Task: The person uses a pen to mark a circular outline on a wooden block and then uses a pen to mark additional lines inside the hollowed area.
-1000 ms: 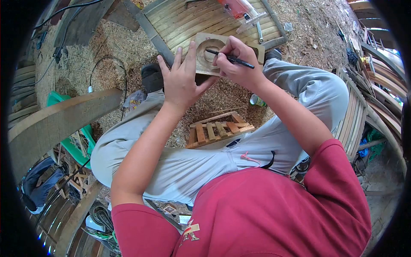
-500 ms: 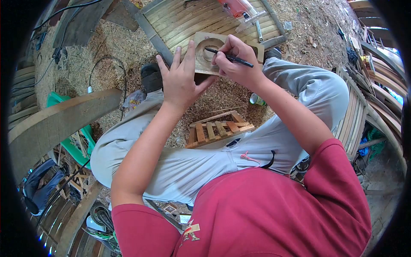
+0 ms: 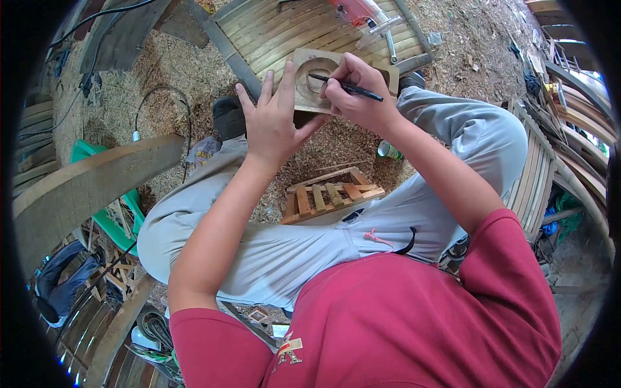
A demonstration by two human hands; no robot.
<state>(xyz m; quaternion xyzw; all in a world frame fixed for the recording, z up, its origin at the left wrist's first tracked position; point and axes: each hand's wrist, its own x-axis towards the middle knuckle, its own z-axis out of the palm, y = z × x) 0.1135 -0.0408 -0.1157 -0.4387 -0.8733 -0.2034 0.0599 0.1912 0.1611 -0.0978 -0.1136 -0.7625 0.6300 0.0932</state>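
Note:
A pale wooden block (image 3: 301, 59) with a round hollow lies at the near edge of a slatted bamboo table (image 3: 259, 39). My left hand (image 3: 273, 119) is spread against the block's left side, its fingers apart and its thumb along the near edge. In my right hand (image 3: 354, 90) is a black pen (image 3: 363, 92), pinched between the fingers, its tip down inside the hollow. The right hand covers part of the block's right side.
A red power tool (image 3: 362, 11) and a wrench (image 3: 391, 48) lie on the table's far right. A small slatted wooden frame (image 3: 333, 197) and a green can (image 3: 388, 150) are between my legs. A curved plank (image 3: 97, 171) and a green basin (image 3: 132, 213) stand at left.
The pen tip has shifted very slightly left in the hollow. My left hand and the block look the same.

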